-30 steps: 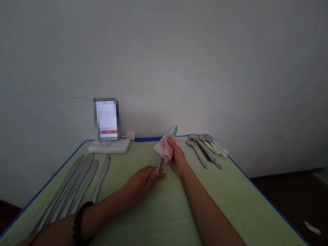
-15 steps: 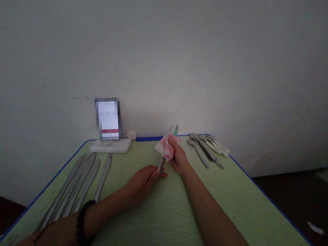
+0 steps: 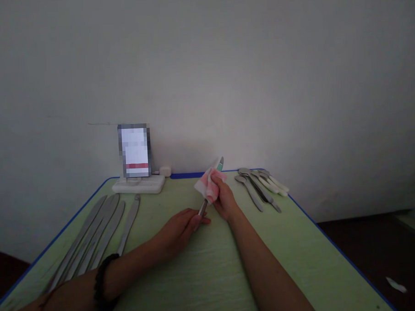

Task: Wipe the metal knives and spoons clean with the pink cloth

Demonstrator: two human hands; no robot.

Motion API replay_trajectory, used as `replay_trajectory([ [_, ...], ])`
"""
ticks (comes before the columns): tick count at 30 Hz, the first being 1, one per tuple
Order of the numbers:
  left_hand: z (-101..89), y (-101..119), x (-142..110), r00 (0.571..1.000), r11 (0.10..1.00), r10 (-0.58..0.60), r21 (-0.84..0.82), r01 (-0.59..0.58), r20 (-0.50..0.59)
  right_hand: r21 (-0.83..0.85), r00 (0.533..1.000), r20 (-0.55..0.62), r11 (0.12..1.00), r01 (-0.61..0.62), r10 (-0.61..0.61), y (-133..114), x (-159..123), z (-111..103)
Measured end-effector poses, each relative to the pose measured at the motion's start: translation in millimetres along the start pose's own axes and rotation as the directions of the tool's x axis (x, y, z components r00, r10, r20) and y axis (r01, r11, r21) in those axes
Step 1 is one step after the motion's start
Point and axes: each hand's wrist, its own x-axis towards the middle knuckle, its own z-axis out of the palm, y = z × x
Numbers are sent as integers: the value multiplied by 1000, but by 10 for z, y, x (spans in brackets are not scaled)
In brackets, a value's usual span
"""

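My left hand (image 3: 183, 226) is closed round the handle of a table knife (image 3: 203, 208), which slants up and away over the middle of the table. A pink and white cloth (image 3: 209, 185) is wrapped around the knife's blade. My right hand (image 3: 225, 198) pinches that cloth against the blade, so the middle of the knife is hidden. Only the blade's tip shows beyond the cloth, with a greenish reflection on it.
Several table knives (image 3: 107, 233) lie on the left of the green table (image 3: 199, 284), partly under my left forearm. Several spoons (image 3: 252, 195), some white-handled, lie at the right. A lit phone (image 3: 136, 151) stands on a white stand (image 3: 139, 185) before the wall.
The hands, knife and cloth hold nearly the same pose. The whole view has shifted very slightly, with things now a little further left.
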Motion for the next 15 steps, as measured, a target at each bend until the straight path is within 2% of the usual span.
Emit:
replay_trajectory([
  [15, -1, -15, 0, 1000, 1000, 10, -7, -10, 6, -5, 1000, -31, 1000, 2, -2, -12, -6, 19],
])
